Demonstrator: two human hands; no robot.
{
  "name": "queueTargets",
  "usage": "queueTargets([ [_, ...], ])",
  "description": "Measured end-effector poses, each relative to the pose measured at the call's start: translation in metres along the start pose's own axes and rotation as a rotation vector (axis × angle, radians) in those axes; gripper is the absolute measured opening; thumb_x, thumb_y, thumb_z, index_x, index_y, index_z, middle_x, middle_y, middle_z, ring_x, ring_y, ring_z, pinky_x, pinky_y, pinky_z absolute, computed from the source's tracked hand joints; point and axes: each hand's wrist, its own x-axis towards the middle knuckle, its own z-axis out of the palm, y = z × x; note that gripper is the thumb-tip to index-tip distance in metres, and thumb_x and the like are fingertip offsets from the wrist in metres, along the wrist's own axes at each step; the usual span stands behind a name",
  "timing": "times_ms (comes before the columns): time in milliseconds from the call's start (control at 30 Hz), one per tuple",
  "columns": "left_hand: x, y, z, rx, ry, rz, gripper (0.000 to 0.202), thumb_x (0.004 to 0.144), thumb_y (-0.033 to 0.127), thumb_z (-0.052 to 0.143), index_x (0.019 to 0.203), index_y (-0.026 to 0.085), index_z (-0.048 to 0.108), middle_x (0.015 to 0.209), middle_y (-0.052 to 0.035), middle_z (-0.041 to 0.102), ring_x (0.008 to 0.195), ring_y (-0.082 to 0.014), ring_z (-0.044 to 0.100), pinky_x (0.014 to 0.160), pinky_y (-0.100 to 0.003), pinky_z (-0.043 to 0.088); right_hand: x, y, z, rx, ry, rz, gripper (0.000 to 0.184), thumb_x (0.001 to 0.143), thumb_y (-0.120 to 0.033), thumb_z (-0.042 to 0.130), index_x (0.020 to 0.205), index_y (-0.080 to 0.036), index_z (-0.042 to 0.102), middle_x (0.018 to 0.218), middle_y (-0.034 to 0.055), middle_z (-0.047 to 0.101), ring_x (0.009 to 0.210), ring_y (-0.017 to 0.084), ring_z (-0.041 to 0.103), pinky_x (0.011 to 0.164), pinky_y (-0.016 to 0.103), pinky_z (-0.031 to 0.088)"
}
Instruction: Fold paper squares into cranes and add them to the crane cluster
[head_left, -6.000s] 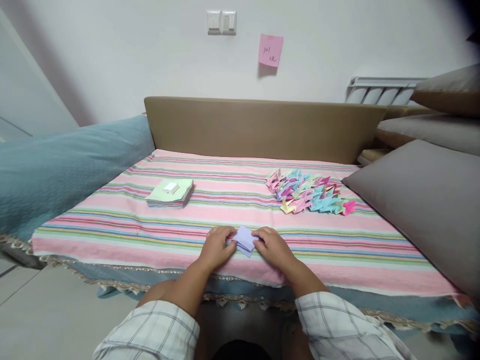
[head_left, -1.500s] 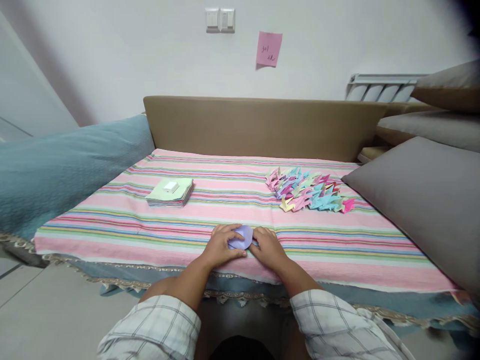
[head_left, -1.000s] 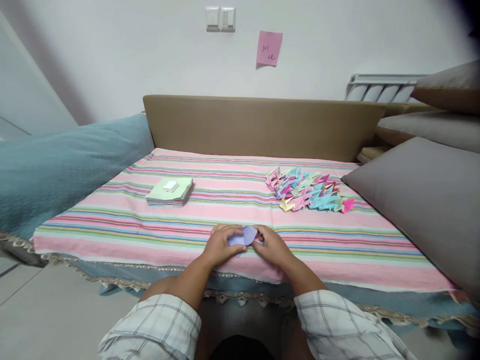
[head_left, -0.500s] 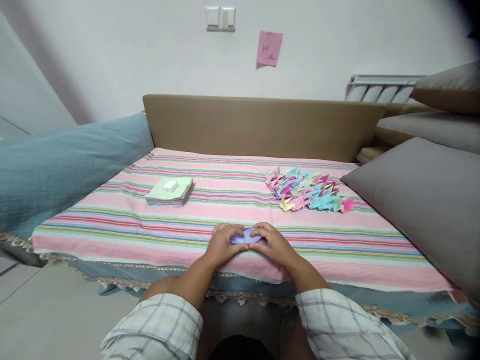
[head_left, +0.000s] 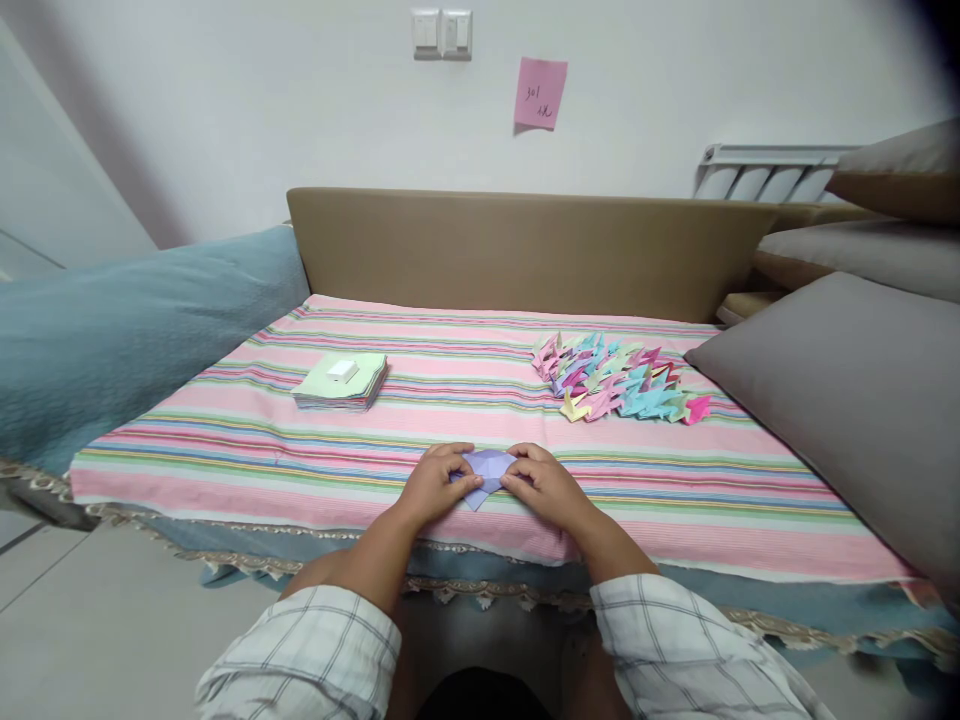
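Note:
A small lavender paper [head_left: 485, 467], partly folded, lies on the striped cloth [head_left: 675, 500] near its front edge. My left hand [head_left: 435, 483] presses its left side with curled fingers. My right hand [head_left: 544, 483] holds its right side, fingertips pinched on the fold. A lower point of the paper pokes out between the two hands. Both hands rest on the cloth.
A stack of coloured paper squares [head_left: 341, 383] with a small white block on top lies at the back left. A heap of several folded paper cranes [head_left: 615, 385] sits at the back right. Grey cushions [head_left: 840, 390] crowd the right; a teal blanket [head_left: 127, 330] the left.
The lavender paper was turned and refolded between my hands; it now lies flatter with a point toward me. My hands shifted slightly but stay at the same spot.

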Motion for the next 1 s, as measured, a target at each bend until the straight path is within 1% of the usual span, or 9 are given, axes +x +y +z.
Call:
queueTargets([
  [133,0.001,0.000,0.002,-0.005,0.028,-0.013,0.015,0.072,0.034,0.067,0.066,0.020,0.063,0.111,-0.0061,0.065,0.103,-0.0219,0.058,0.090,-0.038,0.042,0.000,-0.005,0.002,-0.031,0.036,0.030,0.018,0.083,-0.032,0.055,0.079,-0.019,0.067,0.110,0.0079,0.056,0.104,0.020,0.051,0.091,0.035,0.040],
  [267,0.002,-0.001,0.003,0.020,0.032,-0.005,0.016,0.071,0.032,0.068,0.064,0.019,0.062,0.108,-0.0063,0.066,0.101,-0.0218,0.059,0.089,-0.038,0.042,0.001,-0.009,0.006,-0.066,0.051,0.072,0.016,0.081,-0.031,0.056,0.075,-0.019,0.065,0.109,0.0074,0.057,0.102,0.020,0.051,0.090,0.035,0.040],
  [467,0.002,-0.004,0.006,0.057,0.044,0.017,0.015,0.071,0.032,0.068,0.065,0.020,0.062,0.107,-0.0056,0.066,0.099,-0.0211,0.059,0.088,-0.038,0.042,0.002,-0.012,0.015,-0.126,0.077,0.120,0.021,0.081,-0.037,0.057,0.072,-0.019,0.064,0.109,0.0080,0.056,0.102,0.021,0.050,0.089,0.036,0.040],
  [767,0.003,-0.006,0.008,0.110,0.040,0.041,0.015,0.069,0.033,0.071,0.067,0.020,0.062,0.107,-0.0065,0.066,0.099,-0.0217,0.059,0.087,-0.037,0.042,0.003,-0.013,0.018,-0.144,0.065,0.155,0.015,0.076,-0.033,0.063,0.071,-0.019,0.063,0.110,0.0077,0.057,0.101,0.021,0.051,0.088,0.035,0.040],
  [1000,0.003,-0.007,0.009,0.180,0.027,0.066,0.016,0.068,0.033,0.071,0.068,0.020,0.062,0.106,-0.0072,0.066,0.100,-0.0228,0.058,0.087,-0.038,0.042,0.005,-0.016,0.019,-0.180,0.044,0.176,0.014,0.076,-0.032,0.063,0.071,-0.019,0.063,0.110,0.0074,0.057,0.101,0.021,0.050,0.088,0.036,0.040],
])
